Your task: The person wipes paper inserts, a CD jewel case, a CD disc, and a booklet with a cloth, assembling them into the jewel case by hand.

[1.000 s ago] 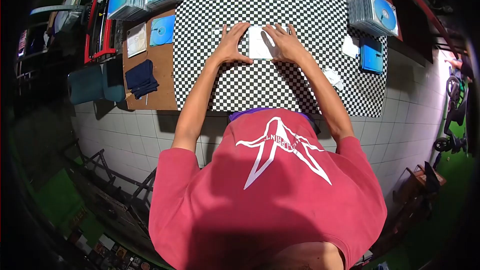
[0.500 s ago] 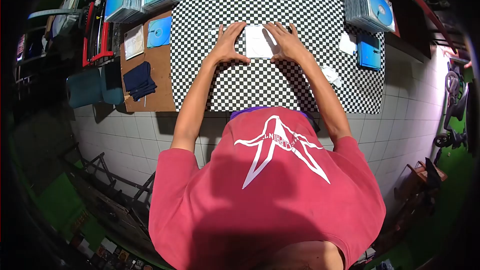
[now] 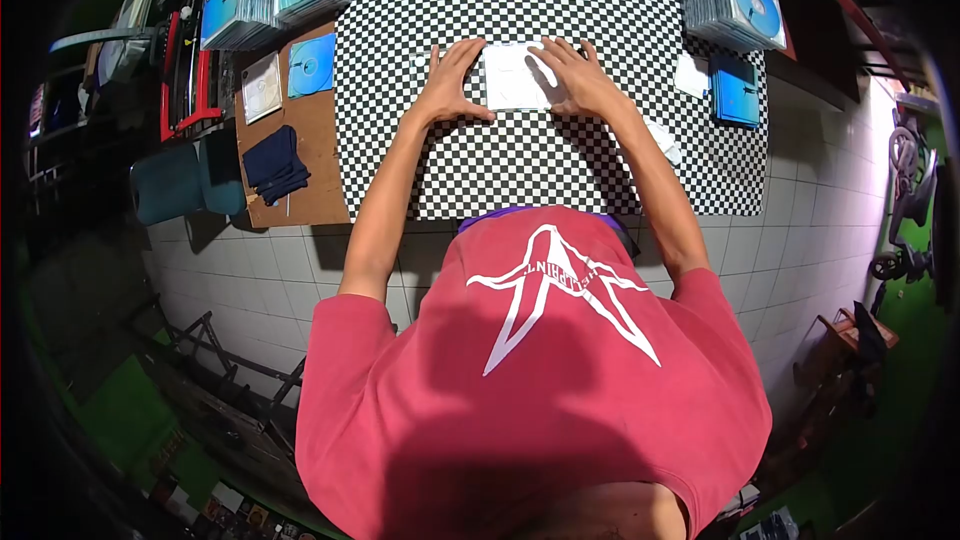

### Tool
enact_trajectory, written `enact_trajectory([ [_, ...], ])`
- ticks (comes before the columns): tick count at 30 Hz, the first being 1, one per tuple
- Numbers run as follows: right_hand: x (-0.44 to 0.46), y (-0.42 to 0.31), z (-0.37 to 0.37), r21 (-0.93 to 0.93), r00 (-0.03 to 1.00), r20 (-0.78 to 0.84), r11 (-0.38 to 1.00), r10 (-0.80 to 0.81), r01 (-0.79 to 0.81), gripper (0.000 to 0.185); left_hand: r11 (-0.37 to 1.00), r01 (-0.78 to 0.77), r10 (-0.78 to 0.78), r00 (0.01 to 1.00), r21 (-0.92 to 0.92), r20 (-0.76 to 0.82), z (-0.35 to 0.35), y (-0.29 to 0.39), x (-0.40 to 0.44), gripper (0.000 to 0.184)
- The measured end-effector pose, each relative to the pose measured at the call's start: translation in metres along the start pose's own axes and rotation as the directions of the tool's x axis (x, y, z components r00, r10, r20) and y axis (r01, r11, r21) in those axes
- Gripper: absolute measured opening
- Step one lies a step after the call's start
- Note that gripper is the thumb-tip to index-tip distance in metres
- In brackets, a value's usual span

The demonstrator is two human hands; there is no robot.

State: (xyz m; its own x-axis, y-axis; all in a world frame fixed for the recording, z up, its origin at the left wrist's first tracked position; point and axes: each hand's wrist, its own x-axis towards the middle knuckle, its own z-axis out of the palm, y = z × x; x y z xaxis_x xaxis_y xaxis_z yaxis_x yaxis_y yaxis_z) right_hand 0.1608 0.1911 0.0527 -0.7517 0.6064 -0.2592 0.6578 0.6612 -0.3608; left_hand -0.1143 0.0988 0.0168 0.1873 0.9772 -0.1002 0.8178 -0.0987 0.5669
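Note:
A square CD case (image 3: 512, 78) with a white face lies on the checkered cloth between my hands. Around its left side curves my left hand (image 3: 453, 85), fingertips at the upper left corner and thumb at the lower left edge. My right hand (image 3: 585, 83) bends around the opposite side. Its fingers reach over the upper right part of the case, and its thumb rests by the lower right corner. The right hand and its shadow cover part of that side. Both hands seem to grip the case by its edges; the exact contact is hard to make out.
Stacked CD cases (image 3: 240, 10) stand at the back left, near a blue disc cover (image 3: 311, 65) and dark folded cloth (image 3: 276, 164). On the right are another case stack (image 3: 730, 8), blue booklets (image 3: 735, 92), a white sheet (image 3: 691, 75) and a crumpled white piece (image 3: 663, 142).
The view has shifted slightly. My right hand's fingers have spread a little over the case's upper right side. My left hand and the case stay nearly the same relative to each other.

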Motion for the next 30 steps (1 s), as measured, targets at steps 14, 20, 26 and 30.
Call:
enact_trajectory([
  [14,0.000,-0.015,-0.001,-0.073,1.000,0.022,0.997,-0.013,0.015,0.092,0.999,-0.021,0.022,1.000,0.028,-0.021,-0.001,0.002,-0.002,0.140],
  [20,0.003,-0.019,-0.001,-0.145,0.999,-0.004,0.988,-0.046,0.045,0.091,0.999,-0.012,0.013,1.000,0.048,-0.011,-0.002,0.004,-0.002,0.138],
  [26,-0.002,-0.018,0.007,-0.112,0.991,-0.117,0.992,-0.071,0.058,0.078,0.998,-0.018,0.018,1.000,0.057,-0.009,-0.003,0.005,-0.004,0.135],
  [30,-0.007,-0.022,-0.001,-0.105,0.998,-0.068,0.994,-0.016,0.008,0.078,0.998,-0.038,0.039,0.999,0.040,-0.007,0.002,-0.004,-0.001,0.143],
])
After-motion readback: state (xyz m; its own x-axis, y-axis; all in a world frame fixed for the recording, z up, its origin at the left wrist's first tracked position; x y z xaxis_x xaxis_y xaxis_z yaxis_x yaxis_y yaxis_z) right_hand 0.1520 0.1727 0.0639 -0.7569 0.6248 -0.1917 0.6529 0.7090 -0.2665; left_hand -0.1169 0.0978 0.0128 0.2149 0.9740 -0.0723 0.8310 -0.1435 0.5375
